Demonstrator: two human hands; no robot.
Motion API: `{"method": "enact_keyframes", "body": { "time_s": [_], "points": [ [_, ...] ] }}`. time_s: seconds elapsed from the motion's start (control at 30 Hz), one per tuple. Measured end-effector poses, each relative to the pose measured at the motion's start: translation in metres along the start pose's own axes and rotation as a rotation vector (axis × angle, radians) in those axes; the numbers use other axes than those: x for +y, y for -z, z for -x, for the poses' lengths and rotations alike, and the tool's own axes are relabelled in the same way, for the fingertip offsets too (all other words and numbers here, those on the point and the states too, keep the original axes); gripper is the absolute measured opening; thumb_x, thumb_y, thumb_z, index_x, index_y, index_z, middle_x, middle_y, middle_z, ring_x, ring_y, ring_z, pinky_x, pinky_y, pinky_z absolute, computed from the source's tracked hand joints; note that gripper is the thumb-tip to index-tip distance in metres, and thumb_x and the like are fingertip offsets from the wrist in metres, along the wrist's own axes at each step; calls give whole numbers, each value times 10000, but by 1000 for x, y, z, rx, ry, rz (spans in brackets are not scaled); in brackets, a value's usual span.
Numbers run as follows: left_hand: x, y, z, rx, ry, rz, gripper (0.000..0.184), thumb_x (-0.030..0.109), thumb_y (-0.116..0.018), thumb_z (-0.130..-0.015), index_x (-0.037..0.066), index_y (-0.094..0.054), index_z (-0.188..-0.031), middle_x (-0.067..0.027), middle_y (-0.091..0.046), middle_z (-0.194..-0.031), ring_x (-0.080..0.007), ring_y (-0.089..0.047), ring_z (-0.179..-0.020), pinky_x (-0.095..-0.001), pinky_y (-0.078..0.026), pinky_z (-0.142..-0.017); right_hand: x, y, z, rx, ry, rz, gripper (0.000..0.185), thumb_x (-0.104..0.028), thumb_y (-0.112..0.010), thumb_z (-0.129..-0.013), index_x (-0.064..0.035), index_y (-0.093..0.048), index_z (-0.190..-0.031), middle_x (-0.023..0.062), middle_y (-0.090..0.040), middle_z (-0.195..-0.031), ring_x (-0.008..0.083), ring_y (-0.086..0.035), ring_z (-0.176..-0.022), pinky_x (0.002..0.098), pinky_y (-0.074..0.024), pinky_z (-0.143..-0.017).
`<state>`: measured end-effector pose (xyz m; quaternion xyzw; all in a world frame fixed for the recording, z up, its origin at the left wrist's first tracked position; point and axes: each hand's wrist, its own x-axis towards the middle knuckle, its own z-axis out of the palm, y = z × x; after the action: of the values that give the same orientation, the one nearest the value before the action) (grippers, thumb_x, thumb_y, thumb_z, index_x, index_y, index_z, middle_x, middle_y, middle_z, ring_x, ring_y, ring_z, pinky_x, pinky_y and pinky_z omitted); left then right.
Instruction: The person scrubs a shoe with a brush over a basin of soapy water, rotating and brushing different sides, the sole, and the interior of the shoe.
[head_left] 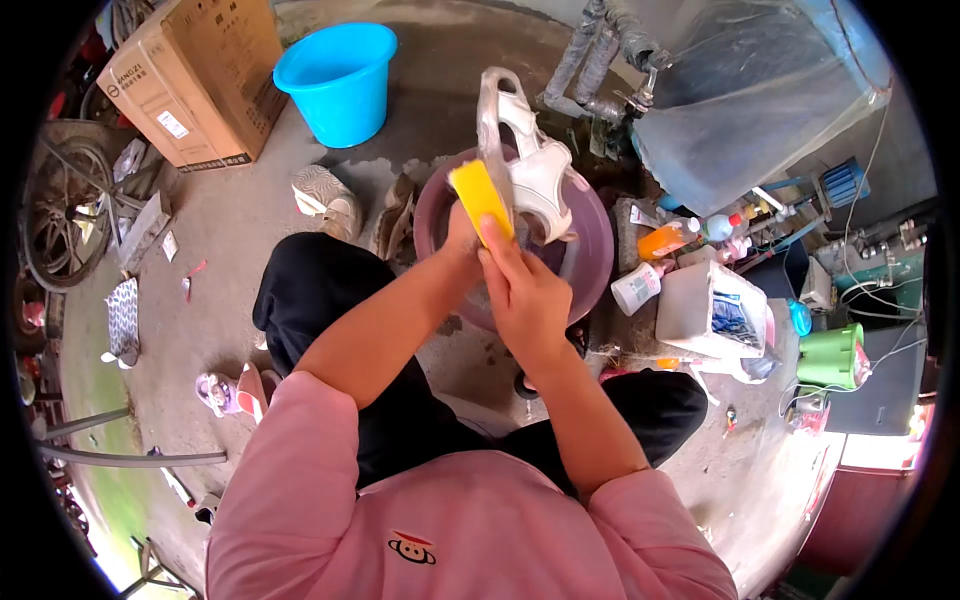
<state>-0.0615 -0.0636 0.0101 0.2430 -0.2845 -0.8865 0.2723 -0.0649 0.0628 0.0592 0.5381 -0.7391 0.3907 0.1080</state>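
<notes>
A yellow scrub brush (477, 198) is in my right hand (528, 295), with the thumb lying along its back. The brush rests against or just over a white strappy sandal (543, 185), held tilted above a purple basin (597, 262). My left hand (461, 236) is closed at the sandal's near end; the brush and my right hand hide most of its fingers. The basin stands on the floor between my knees.
A blue bucket (345, 90) and a cardboard box (200, 85) stand ahead to the left. Shoes (335, 205) lie beside the basin. To the right are an orange bottle (668, 239), a white bottle (637, 289) and a white foam box (690, 305). Pipes (590, 70) run behind.
</notes>
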Motion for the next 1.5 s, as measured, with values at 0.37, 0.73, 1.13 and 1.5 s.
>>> {"method": "enact_keyframes", "body": {
  "time_s": [0.37, 0.73, 1.13, 1.5],
  "points": [
    [34, -15, 11, -347, -404, -389, 530, 489, -338, -845, 52, -467, -1115, -110, -588, -923, -154, -578, -607, -227, -473, -459, 36, 22, 35, 272, -916, -1065, 552, -181, -589, -824, -65, -342, -1304, -56, -445, -593, 8, -359, -450, 164, -287, -384],
    [35, -36, 52, -395, 238, -436, 903, 737, -210, -716, 48, -303, -1292, -94, -429, -1243, -207, -426, -1142, -346, -341, -949, 17, 47, -14, 263, -1060, -1347, 135, -95, -458, -851, -73, -470, -983, 41, -540, -648, 78, -364, -329, 201, -242, -267],
    [7, -46, 63, -247, 25, -67, 437, 188, -630, -765, 80, -445, -1146, -51, -550, -1036, -154, -559, -934, -285, -465, -797, 8, 21, -9, 183, -468, -810, 465, -114, -531, -828, -1, -378, -1252, 48, -518, -769, 69, -442, -682, 200, -394, -643],
    [12, 1, 22, 40, 192, -18, 395, 185, -571, -824, 136, -430, -1190, -40, -518, -1123, -187, -513, -1031, -340, -454, -831, 48, 9, 7, 162, -278, -321, 365, -157, -517, -845, -152, -479, -1207, 177, -594, -805, 346, -556, -620, 344, -458, -568]
  ]
}}
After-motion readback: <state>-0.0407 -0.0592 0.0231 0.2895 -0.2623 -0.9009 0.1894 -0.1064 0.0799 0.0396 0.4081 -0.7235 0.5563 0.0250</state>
